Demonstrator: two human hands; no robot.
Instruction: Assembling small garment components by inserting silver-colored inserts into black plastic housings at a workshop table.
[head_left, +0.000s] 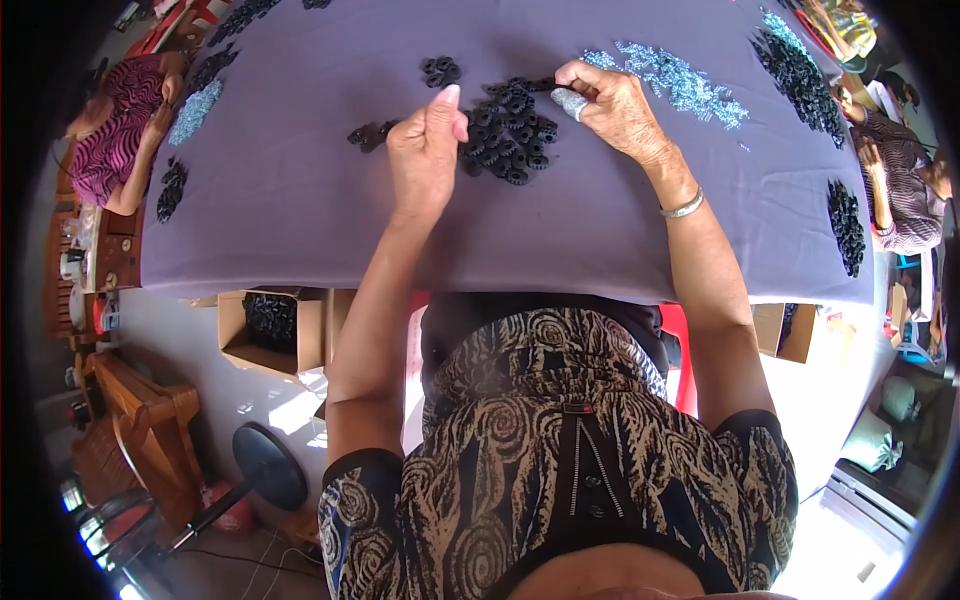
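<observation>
A pile of small black ring-shaped parts with notched edges (508, 135) lies on the purple-grey cloth between my hands. My left hand (422, 155) is closed at the pile's left side, thumb pressed against the curled fingers; whatever it may hold is hidden. Just left of it are a few dark parts (371, 135), and beyond it sits a small cluster of black parts (440, 71). My right hand (618, 108) pinches a small black part (545, 85) at the pile's far right edge. One of its digits wears a whitish wrap (570, 103).
Pale blue small pieces (680, 82) are spread beyond my right hand. More black heaps (800, 85) lie along the table's sides. People (125, 130) sit at both ends. Below the table edge stands a cardboard box (272, 335) of black parts, near a wooden chair (150, 430).
</observation>
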